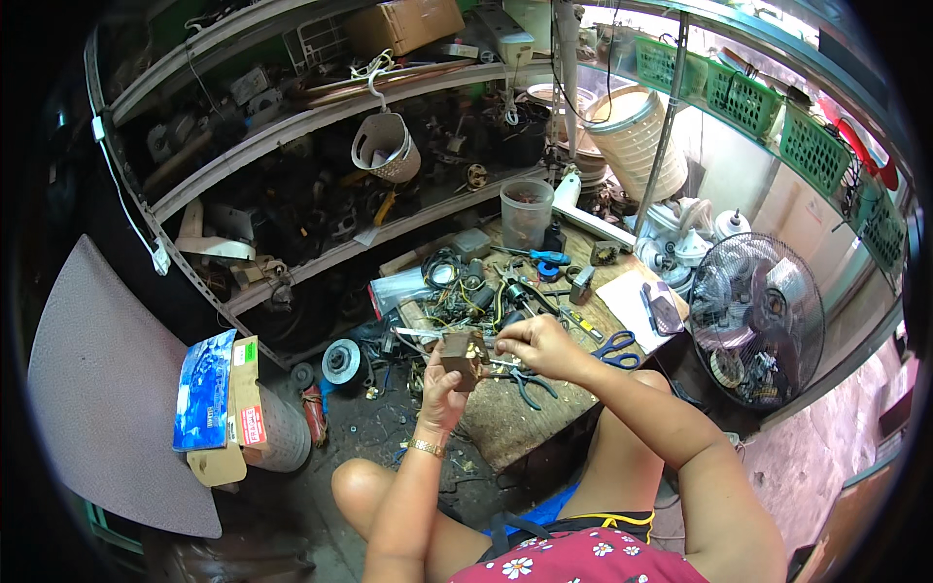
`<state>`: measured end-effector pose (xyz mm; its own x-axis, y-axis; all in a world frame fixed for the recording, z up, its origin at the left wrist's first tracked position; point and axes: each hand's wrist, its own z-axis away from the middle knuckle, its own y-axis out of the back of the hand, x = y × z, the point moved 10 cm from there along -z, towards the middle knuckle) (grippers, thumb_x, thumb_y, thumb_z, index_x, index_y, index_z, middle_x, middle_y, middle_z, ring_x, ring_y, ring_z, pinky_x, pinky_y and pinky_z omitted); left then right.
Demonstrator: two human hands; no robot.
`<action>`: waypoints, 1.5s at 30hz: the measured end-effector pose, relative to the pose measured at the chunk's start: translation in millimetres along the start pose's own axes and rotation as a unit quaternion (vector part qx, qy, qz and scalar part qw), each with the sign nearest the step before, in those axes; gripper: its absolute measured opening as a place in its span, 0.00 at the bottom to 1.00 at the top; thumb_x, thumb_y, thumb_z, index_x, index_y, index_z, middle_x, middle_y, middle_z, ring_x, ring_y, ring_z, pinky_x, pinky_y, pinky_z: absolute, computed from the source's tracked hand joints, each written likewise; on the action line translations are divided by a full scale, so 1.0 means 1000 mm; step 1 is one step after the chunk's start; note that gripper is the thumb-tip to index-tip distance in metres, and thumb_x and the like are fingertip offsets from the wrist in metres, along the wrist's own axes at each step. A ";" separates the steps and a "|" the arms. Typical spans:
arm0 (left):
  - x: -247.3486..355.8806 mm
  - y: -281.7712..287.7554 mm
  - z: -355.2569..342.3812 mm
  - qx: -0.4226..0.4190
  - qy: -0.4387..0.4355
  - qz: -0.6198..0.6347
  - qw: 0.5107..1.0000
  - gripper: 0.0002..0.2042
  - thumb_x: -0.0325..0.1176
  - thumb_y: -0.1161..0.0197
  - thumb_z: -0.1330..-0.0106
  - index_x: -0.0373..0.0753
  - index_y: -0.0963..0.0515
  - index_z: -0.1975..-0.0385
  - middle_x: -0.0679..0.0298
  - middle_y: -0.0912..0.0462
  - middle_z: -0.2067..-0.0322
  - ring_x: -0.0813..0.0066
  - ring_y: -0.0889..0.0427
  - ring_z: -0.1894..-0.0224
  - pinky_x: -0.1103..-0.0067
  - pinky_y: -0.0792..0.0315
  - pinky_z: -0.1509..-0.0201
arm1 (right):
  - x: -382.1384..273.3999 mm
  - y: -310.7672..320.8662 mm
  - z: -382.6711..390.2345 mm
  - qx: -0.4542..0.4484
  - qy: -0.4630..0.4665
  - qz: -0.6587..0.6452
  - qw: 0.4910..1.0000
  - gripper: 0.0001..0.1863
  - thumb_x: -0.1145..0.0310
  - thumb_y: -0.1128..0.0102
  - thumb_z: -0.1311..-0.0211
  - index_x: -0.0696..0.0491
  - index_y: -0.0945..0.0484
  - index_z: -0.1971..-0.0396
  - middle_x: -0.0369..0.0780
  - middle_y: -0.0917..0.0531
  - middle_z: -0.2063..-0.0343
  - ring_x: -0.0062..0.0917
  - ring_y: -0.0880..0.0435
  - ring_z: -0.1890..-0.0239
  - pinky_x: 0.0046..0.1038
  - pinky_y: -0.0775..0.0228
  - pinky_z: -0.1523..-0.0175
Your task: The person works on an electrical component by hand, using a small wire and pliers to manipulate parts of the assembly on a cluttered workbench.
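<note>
My left hand (442,398) is wrapped round a brown, squarish metal block (464,355) with pale yellowish bits on its side, which looks like a laminated motor core. The block is held up above the near left part of the wooden worktable (505,437). My right hand (539,346) is closed in a pinch just to the right of the block, its fingertips close to the block's side. What those fingers grip is too small to make out. Just below my right hand lie open pliers (536,389), and blue-handled scissors (616,350) rest to its right.
Wires, motor parts and tools crowd the table's far side, with a blue screwdriver (550,257) and a clear bucket (526,216). A caged fan guard (760,321) stands at right. Metal shelves (321,107) rise behind. A cardboard box (248,408) sits on a bin at left.
</note>
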<state>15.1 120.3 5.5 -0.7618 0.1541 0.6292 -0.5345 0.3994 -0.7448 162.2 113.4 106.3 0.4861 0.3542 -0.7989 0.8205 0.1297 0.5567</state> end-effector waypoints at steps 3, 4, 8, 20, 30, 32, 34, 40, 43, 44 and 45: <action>0.009 -0.006 0.000 0.011 0.002 0.013 1.000 0.39 0.32 0.26 0.46 0.38 0.38 0.34 0.58 0.23 0.44 0.63 0.21 0.43 0.66 0.25 0.37 | 0.006 -0.028 0.012 -0.012 0.017 0.012 1.000 0.10 0.67 0.39 0.36 0.56 0.14 0.62 0.47 0.13 0.69 0.34 0.12 0.66 0.33 0.25 0.59; 0.011 -0.011 -0.001 -0.007 0.000 -0.001 1.000 0.39 0.33 0.26 0.46 0.38 0.39 0.34 0.58 0.23 0.44 0.63 0.21 0.43 0.66 0.26 0.36 | 0.002 -0.035 0.013 -0.008 0.014 0.007 1.000 0.10 0.67 0.39 0.36 0.57 0.15 0.62 0.48 0.13 0.69 0.35 0.13 0.66 0.33 0.25 0.59; 0.011 -0.008 -0.003 -0.014 -0.020 -0.015 1.000 0.38 0.34 0.27 0.46 0.37 0.38 0.34 0.57 0.23 0.44 0.63 0.21 0.42 0.66 0.26 0.37 | 0.028 -0.039 0.014 0.025 -0.019 -0.156 0.987 0.10 0.68 0.39 0.35 0.58 0.15 0.61 0.47 0.12 0.70 0.29 0.13 0.67 0.31 0.25 0.59; 0.013 0.002 0.002 0.012 -0.003 -0.064 0.998 0.38 0.36 0.27 0.44 0.40 0.38 0.34 0.61 0.22 0.46 0.70 0.18 0.49 0.70 0.17 0.51 | -0.050 -0.007 0.031 0.145 0.151 0.294 0.933 0.16 0.68 0.34 0.47 0.45 0.15 0.56 0.37 0.17 0.75 0.32 0.15 0.72 0.33 0.23 0.68; -0.005 -0.004 0.007 0.044 0.010 -0.001 0.999 0.36 0.37 0.26 0.42 0.43 0.37 0.34 0.63 0.21 0.47 0.71 0.17 0.50 0.74 0.16 0.54 | -0.009 -0.035 0.031 0.188 0.081 0.077 0.976 0.11 0.72 0.37 0.39 0.55 0.18 0.57 0.45 0.14 0.68 0.38 0.13 0.66 0.36 0.24 0.64; 0.004 -0.003 0.004 0.039 -0.014 -0.042 0.998 0.37 0.34 0.26 0.43 0.42 0.38 0.34 0.61 0.20 0.48 0.70 0.16 0.51 0.73 0.16 0.54 | 0.007 -0.031 0.030 0.211 0.063 0.011 0.975 0.09 0.73 0.35 0.39 0.56 0.18 0.59 0.47 0.14 0.69 0.37 0.13 0.67 0.34 0.24 0.64; 0.012 0.000 0.005 0.048 -0.027 -0.039 0.998 0.37 0.31 0.26 0.44 0.40 0.38 0.34 0.59 0.20 0.48 0.69 0.16 0.52 0.72 0.16 0.55 | 0.034 -0.022 0.033 0.196 -0.034 -0.066 0.978 0.09 0.72 0.33 0.40 0.58 0.18 0.62 0.45 0.13 0.70 0.33 0.13 0.68 0.32 0.25 0.62; 0.003 0.002 0.006 0.049 0.006 -0.087 0.995 0.40 0.27 0.23 0.48 0.38 0.37 0.35 0.60 0.21 0.47 0.69 0.17 0.49 0.71 0.18 0.49 | 0.022 -0.019 0.028 0.173 0.010 -0.004 0.985 0.06 0.73 0.35 0.38 0.61 0.18 0.67 0.43 0.14 0.72 0.23 0.16 0.70 0.28 0.26 0.62; 0.007 -0.001 0.006 0.047 -0.010 -0.139 0.989 0.42 0.23 0.20 0.54 0.37 0.35 0.36 0.62 0.23 0.44 0.71 0.24 0.41 0.73 0.29 0.34 | 0.039 -0.028 0.017 0.156 -0.020 -0.135 0.978 0.05 0.75 0.36 0.37 0.62 0.20 0.67 0.40 0.15 0.74 0.19 0.19 0.68 0.26 0.27 0.60; 0.010 -0.001 0.005 0.048 -0.009 -0.138 0.989 0.42 0.23 0.20 0.54 0.37 0.35 0.36 0.62 0.23 0.44 0.71 0.24 0.41 0.73 0.29 0.34 | 0.046 -0.027 0.017 0.156 -0.021 -0.135 0.978 0.05 0.75 0.36 0.37 0.62 0.20 0.67 0.40 0.15 0.74 0.19 0.19 0.68 0.26 0.27 0.60; 0.012 -0.004 0.003 0.036 -0.005 -0.188 0.982 0.42 0.24 0.20 0.54 0.36 0.36 0.36 0.61 0.23 0.44 0.70 0.24 0.41 0.73 0.29 0.34 | 0.050 -0.025 0.016 0.145 -0.012 -0.115 0.983 0.05 0.75 0.36 0.37 0.62 0.20 0.66 0.39 0.15 0.72 0.19 0.18 0.68 0.26 0.27 0.60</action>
<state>6.9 117.6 15.5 -0.5096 -0.0017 0.8604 -0.8024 0.3618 -0.4746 170.6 112.5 49.0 0.2811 0.3237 -0.9034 0.9592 -0.0667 0.2746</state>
